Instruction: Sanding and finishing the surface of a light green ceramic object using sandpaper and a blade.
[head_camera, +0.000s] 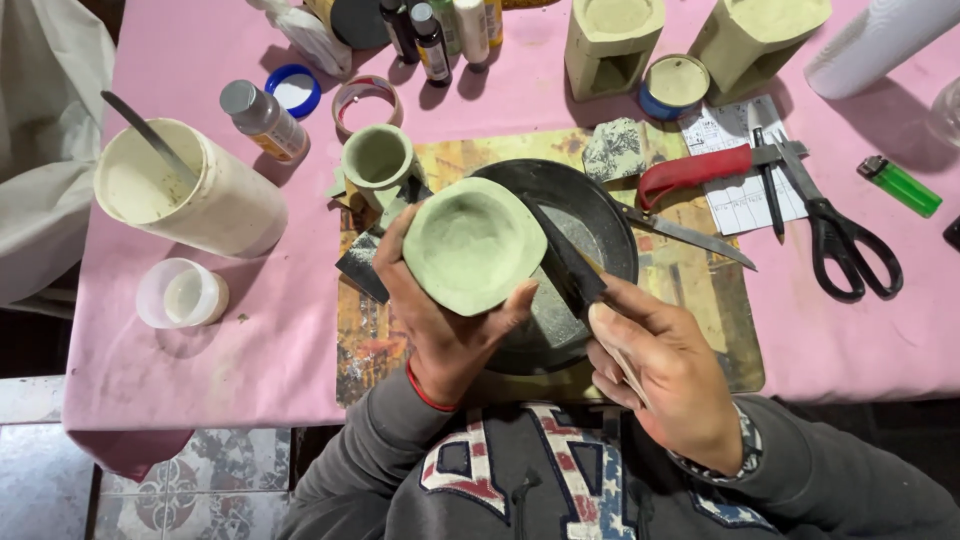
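Gripping a pale green clay pot (473, 245) at centre, left hand (440, 325) cups it over the dark pan (600, 215); right hand (665, 375), at 5 o'clock, clasps a dark blade (568, 265) against its rim. Best scraped lightly, shavings falling panward.

Soft, even daylight fills the scene, bright on the pink table (250, 330) and dimmer toward the floor at 7 o'clock. Shadows are short and diffuse, falling toward 7 o'clock from the white jar (190, 190) and bottles, so the light comes from about 1 o'clock. Focus is sharp at centre, with mild wide-angle stretching at the edges and no strong glare.
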